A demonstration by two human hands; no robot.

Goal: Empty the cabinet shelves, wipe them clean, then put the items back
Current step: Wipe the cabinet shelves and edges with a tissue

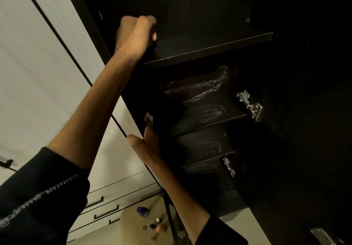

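The light is dim and warm. The inside of my dark cabinet (209, 7) swallows nearly all of it, and its right side goes almost black. Pale smears on the shelves (207, 109) catch a faint sheen, and the metal hinge (249, 104) glints. The white doors (38, 64) at left are brightest. Straight edges bow toward the frame's borders. The small bottles (152, 223) far below are blurred.

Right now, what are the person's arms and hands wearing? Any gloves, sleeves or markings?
No gloves: the left hand and right hand are bare. Both forearms are bare, with dark sleeves pushed up. The left sleeve carries a line of pale zigzag stitching; the right sleeve looks plain. No rings or watch show.
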